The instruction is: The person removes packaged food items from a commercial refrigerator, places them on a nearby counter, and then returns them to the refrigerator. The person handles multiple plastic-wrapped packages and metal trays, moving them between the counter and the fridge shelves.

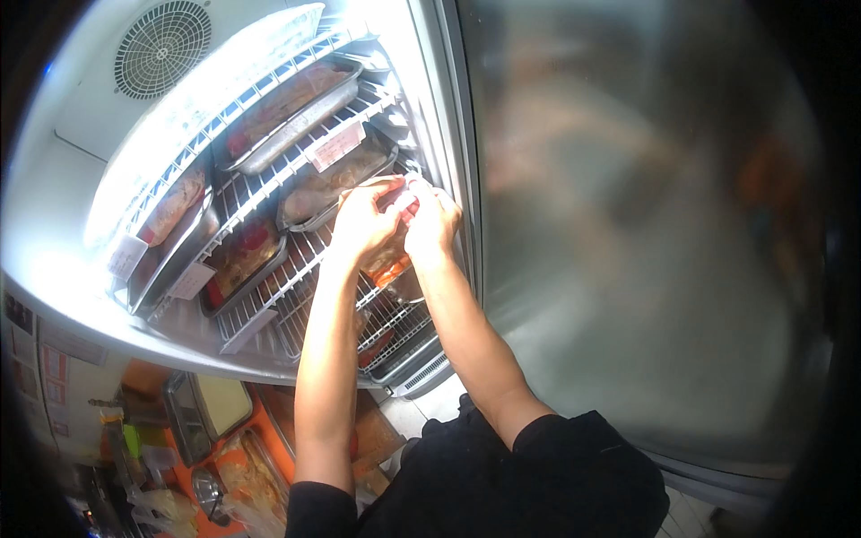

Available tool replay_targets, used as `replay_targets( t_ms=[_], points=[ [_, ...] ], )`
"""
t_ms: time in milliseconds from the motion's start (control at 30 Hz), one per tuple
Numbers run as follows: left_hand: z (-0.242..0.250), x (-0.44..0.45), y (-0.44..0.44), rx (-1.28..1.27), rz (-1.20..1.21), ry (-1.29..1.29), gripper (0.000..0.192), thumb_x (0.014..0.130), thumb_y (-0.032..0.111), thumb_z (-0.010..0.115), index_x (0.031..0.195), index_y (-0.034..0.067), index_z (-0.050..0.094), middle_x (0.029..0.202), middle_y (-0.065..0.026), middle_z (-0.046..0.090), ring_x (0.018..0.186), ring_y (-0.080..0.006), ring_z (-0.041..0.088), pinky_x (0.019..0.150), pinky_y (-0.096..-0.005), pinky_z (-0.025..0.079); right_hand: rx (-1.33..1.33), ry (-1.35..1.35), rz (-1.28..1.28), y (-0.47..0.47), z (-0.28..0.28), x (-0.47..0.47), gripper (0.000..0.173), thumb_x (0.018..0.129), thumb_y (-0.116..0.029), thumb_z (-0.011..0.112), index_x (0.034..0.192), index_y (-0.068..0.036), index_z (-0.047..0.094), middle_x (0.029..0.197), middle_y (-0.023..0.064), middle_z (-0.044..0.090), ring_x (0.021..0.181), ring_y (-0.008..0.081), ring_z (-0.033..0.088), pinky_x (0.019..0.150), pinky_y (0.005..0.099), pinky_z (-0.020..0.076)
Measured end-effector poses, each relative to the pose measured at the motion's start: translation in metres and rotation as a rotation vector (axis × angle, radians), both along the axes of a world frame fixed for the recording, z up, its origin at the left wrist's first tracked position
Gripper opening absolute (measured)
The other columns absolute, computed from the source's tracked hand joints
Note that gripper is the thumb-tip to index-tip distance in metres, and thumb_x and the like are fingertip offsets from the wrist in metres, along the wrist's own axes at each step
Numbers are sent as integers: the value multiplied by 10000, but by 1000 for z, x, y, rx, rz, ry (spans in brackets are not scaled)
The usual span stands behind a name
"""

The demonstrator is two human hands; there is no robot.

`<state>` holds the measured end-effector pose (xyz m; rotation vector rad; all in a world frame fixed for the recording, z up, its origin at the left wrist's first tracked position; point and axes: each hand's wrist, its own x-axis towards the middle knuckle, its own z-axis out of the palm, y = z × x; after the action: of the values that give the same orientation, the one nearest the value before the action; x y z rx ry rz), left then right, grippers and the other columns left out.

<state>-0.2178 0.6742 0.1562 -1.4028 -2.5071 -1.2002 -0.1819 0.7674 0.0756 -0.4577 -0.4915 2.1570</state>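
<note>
My left hand (366, 218) and my right hand (434, 218) meet in front of the open refrigerator's shelves, fingertips pinched together. They seem to grip the gathered top of a clear plastic bag (390, 265), which holds orange and brownish food below them. The fingers hide much of the bag's top. Just behind my left hand, a metal tray (316, 218) of plastic-wrapped pale food lies on a wire shelf. Both forearms reach up from black sleeves.
More metal trays of wrapped food (296, 111) fill the wire shelves (269, 185), with paper labels (336, 146) on their front edges. The refrigerator's glass door (639, 235) stands open at right. At lower left, trays (225, 403) and a metal bowl (207, 491) rest on an orange surface.
</note>
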Motion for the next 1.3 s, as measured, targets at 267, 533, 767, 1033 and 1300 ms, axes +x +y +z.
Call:
replay_targets(
  t_ms=[267,533,767,1033,1300],
  points=[
    [-16,-6,2,51,-47,71,443,792,-36,600,1197,35,765,1246,-170,737,1177,-306,705,1078,-370,523,-34,182,0,-6,-18,-2,140,967,-121,694,1055,-15,668,921,78,673,830,182,673,735,327,565],
    [-19,-1,4,88,-92,201,333,859,-27,664,1168,37,771,1223,-191,739,1150,-321,714,1024,-392,552,-126,353,144,-1,-41,-10,182,1003,-140,666,1096,15,644,1044,104,662,990,220,649,910,372,539],
    [-22,1,2,26,-79,399,363,833,65,695,1188,63,769,1222,-190,737,1135,-324,720,1003,-396,570,-126,325,165,-6,-36,-6,163,1021,-142,651,1095,3,653,1033,87,662,999,202,643,908,359,530],
    [-22,0,0,-59,-72,360,398,805,81,681,1192,75,774,1226,-193,733,1098,-323,740,973,-378,587,21,126,72,4,-54,-22,171,1040,-157,640,1084,7,649,988,85,674,939,201,653,859,345,542],
    [-19,-8,2,105,35,228,317,801,5,636,1067,44,803,988,-125,784,956,-265,765,895,-341,589,-57,277,151,-2,-57,-24,151,1031,-89,580,1152,-16,632,1058,96,678,954,203,660,890,350,546]
  ],
)
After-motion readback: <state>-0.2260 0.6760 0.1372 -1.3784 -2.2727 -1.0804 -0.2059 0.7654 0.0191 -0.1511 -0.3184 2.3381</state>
